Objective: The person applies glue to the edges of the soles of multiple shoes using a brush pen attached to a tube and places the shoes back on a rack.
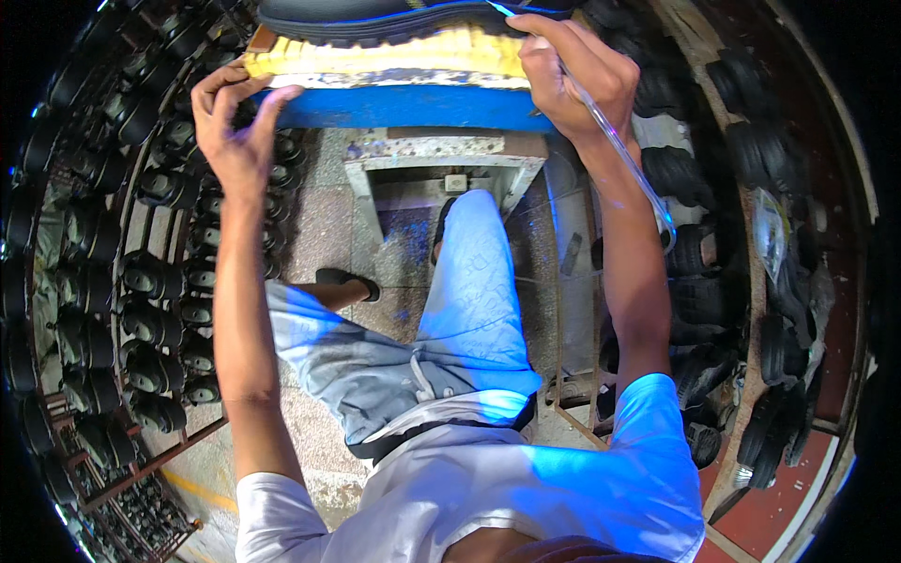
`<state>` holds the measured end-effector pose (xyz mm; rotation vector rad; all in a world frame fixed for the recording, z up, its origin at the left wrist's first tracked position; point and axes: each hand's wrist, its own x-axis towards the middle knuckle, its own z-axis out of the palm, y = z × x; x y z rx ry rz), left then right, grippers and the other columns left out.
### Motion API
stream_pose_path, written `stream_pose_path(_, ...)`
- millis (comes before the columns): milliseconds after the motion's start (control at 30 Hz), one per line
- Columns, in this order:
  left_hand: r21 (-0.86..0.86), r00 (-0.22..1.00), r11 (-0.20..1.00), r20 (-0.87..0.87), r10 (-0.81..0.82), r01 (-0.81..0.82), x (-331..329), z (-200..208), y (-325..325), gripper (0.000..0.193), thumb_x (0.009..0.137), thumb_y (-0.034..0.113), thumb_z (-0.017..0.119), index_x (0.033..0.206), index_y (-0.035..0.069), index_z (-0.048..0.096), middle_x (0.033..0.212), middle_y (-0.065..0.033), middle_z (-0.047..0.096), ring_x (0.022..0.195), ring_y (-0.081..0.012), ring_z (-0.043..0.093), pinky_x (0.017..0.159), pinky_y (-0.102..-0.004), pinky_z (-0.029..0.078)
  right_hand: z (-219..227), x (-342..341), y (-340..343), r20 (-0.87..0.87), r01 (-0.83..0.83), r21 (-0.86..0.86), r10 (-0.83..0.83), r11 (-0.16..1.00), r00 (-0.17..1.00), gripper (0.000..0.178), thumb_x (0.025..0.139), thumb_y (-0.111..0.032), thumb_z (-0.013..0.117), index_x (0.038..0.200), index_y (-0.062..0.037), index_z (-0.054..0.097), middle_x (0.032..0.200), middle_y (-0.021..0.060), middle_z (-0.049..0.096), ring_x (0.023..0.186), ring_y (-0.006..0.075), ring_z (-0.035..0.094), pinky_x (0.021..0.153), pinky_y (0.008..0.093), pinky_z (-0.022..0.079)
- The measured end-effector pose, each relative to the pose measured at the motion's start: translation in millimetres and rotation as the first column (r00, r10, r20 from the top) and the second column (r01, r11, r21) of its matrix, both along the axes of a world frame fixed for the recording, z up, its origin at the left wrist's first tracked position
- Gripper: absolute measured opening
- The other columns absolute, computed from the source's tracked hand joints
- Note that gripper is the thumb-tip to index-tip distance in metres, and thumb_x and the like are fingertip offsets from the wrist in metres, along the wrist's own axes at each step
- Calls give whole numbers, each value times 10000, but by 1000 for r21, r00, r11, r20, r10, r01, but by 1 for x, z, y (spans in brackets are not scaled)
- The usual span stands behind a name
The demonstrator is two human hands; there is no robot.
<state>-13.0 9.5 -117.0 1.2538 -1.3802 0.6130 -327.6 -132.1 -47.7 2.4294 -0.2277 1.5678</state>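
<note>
A black shoe (394, 19) with a ridged sole lies along the top edge of the head view, partly cut off. It rests on a worn yellow pad (394, 62) over a bench with a blue front board (404, 108). My right hand (587, 80) pinches a slim, clear, stick-like tool (625, 153); its pale pointed tip meets the shoe's side near the upper edge. The tool's long end trails back over my right forearm. At the bench's left corner my left hand (235, 117) rests with fingers spread and thumb apart, holding nothing.
Racks of black shoes (150, 281) stand close on my left. More dark shoes (685, 281) fill shelving on my right, with a clear plastic bag (771, 230) among them. Below the bench is a pale stool-like frame (361, 178). My legs stretch over the speckled floor (319, 225).
</note>
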Motion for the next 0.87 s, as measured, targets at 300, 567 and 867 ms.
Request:
stream_pose_path(300, 92, 998, 996, 53, -19, 14, -5, 13, -71, 297, 927, 246, 726, 1146, 44, 724, 1292, -137, 664, 1227, -279, 609, 1056, -389, 455, 10, -42, 40, -153, 60, 51, -52, 997, 987, 209, 839, -33, 585, 976, -17, 742, 698, 85, 654, 571, 214, 644, 525, 309, 517)
stream_pose_path(567, 54, 978, 982, -118, -174, 181, -86, -23, 40, 258, 983, 197, 597, 1131, 52, 750, 1315, -156, 666, 1312, -338, 551, 1135, -459, 377, 0, -4, 58, -161, -21, 41, 27, 999, 987, 247, 843, -74, 558, 1005, -41, 742, 695, 46, 658, 581, 191, 661, 530, 294, 519)
stream_pose_path(867, 182, 871, 956, -477, -119, 230, -26, -16, 5, 605, 1078, 474, 311, 1373, 38, 609, 1393, -209, 594, 1397, -307, 472, 1185, -424, 300, -28, 50, 9, 57, -87, -67, 91, 994, 994, 289, 707, -51, 663, 989, -70, 727, 672, 75, 608, 532, 257, 625, 534, 349, 530)
